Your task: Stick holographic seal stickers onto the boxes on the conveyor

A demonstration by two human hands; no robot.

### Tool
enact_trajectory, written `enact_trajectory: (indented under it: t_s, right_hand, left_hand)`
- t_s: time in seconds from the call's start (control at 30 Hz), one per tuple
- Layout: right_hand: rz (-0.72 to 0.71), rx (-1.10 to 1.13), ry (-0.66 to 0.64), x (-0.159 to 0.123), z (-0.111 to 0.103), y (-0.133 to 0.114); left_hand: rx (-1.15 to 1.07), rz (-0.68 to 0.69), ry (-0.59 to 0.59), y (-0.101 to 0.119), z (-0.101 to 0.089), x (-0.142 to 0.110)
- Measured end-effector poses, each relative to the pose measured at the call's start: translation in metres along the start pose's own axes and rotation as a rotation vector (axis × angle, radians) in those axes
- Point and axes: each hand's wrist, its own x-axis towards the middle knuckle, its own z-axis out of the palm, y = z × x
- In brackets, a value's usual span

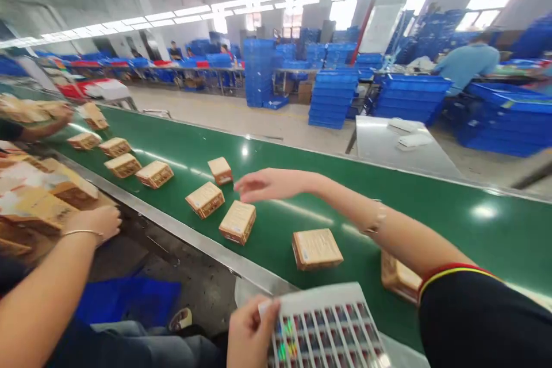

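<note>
My left hand (251,330) pinches the top left edge of a white sticker sheet (321,328). Rows of small dark rectangles cover the sheet, and some shine in rainbow colours. Over the green conveyor belt (276,152) my right hand (261,185) reaches out, its fingers extended and holding nothing. Closest to its fingertips are a small tan-and-brown box (221,170) and another box (238,222) just below. A further box (205,199) lies to the left. Nearer me is a separate box (317,248), and my right forearm partly hides one more box (399,276).
On the left, a co-worker's hand (97,224) is beside a pile of tan cartons (43,195). Farther up, another person's hand (60,118) is near more boxes. A metal rail (194,244) edges the belt. Beyond it stand a table (388,138) and blue crates (332,98).
</note>
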Motion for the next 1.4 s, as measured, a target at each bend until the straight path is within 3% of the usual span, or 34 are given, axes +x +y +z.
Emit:
enact_trajectory:
  t_s: [0.03,0.07,0.13,0.2,0.27,0.4,0.47,0.5,0.57,0.67,0.77,0.9,1.0,1.2,1.4]
  right_hand:
    - [-0.067,0.019,-0.170,-0.036,-0.003,0.003]
    - [-0.080,0.017,-0.254,-0.074,-0.007,0.006]
    - [0.039,0.010,-0.172,-0.151,-0.010,0.011]
    - [0.261,0.059,0.133,-0.220,-0.004,0.015]
    - [0.395,0.209,0.388,-0.273,0.010,0.020]
    - [0.483,0.504,0.800,-0.342,0.042,0.029]
    - [0.501,0.612,0.936,-0.370,0.053,0.031]
    - [0.513,0.657,0.976,-0.385,0.056,0.032]
    - [0.558,0.709,1.013,-0.416,0.056,0.034]
    - [0.645,0.651,1.002,-0.458,0.051,0.038]
    - [0.698,0.501,1.009,-0.484,0.048,0.042]
    - [0.735,0.341,1.106,-0.492,0.059,0.048]
    - [0.769,0.323,1.123,-0.495,0.068,0.049]
    - [0.736,0.165,1.014,-0.501,0.065,0.040]
    - [0.603,-0.500,0.868,-0.485,0.071,0.030]
  left_hand:
    - [-0.018,0.014,0.037,0.003,0.008,0.010]
    - [-0.040,0.012,0.007,0.007,0.017,0.020]
    - [-0.056,0.014,-0.063,0.023,0.035,0.041]
    - [-0.003,0.057,-0.179,0.044,0.056,0.059]
    - [0.117,0.200,-0.255,0.067,0.084,0.072]
    - [0.452,0.838,-0.270,0.100,0.163,0.071]
    - [0.512,1.014,-0.452,0.108,0.207,0.060]
    - [0.515,0.990,-0.575,0.111,0.228,0.053]
    - [0.520,0.805,-0.769,0.117,0.264,0.043]
    - [0.569,0.586,-0.932,0.127,0.302,0.038]
    - [0.599,0.572,-1.024,0.134,0.326,0.036]
    - [0.575,0.609,-0.982,0.131,0.345,0.028]
    - [0.537,0.610,-1.030,0.123,0.354,0.024]
    - [0.616,0.710,-1.151,0.113,0.348,0.030]
    - [0.717,0.741,-1.164,0.107,0.333,0.035]
